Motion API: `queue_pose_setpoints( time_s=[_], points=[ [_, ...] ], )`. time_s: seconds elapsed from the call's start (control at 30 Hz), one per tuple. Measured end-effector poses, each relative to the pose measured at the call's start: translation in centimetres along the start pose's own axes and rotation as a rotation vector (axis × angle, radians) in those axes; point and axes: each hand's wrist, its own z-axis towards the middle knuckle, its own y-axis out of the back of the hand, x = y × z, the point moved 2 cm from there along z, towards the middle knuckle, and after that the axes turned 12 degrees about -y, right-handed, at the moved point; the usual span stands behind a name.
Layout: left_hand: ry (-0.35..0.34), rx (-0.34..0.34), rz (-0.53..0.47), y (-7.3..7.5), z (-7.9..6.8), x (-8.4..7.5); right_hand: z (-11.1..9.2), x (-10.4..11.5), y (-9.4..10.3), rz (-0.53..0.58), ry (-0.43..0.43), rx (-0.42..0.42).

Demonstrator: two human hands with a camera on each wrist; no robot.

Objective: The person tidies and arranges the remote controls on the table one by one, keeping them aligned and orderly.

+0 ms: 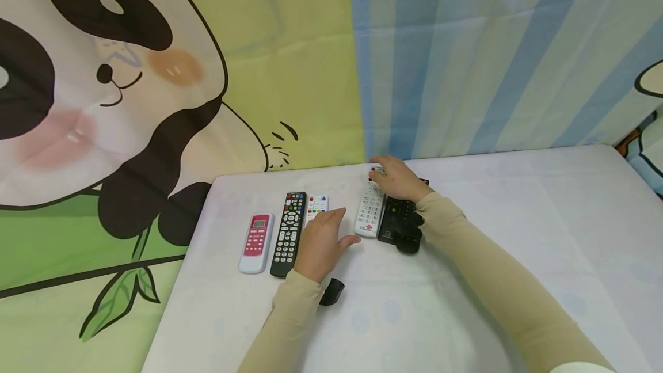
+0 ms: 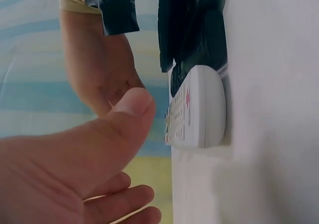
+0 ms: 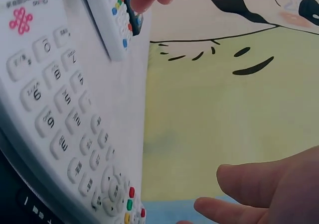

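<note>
My left hand (image 1: 321, 243), its thumb apart from the fingers, is over the lower part of a white remote control with coloured buttons (image 1: 317, 205), hiding most of it. A long black remote control (image 1: 288, 235) lies just left of that hand. At the far end of a larger white remote control (image 1: 369, 212) is my right hand (image 1: 399, 180), its fingers loosely extended. In the right wrist view this hand's thumb and fingers (image 3: 244, 184) appear apart from the remote's keys. Beneath the right wrist lies another black remote control (image 1: 392, 220), partly covered by the wrist camera.
A white remote control with a pink face (image 1: 256, 243) lies leftmost in the row. All the remotes are on a white-covered table (image 1: 466, 315). Behind its back edge hangs a printed cloth (image 1: 300, 73) with a panda and blue stripes.
</note>
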Motion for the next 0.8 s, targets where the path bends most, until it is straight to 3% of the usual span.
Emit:
queue_pose_setpoints(
  time_s=[0.33,0.8],
  points=[
    [0.043,0.006,-0.004,-1.8,1.6,-1.0,1.2,-0.6,-0.3,-0.067,-0.035,0.025],
    [0.147,0.095,-0.032,-3.4,2.7,-1.6,2.5,-1.0,-0.6,-0.112,-0.084,0.101]
  ],
)
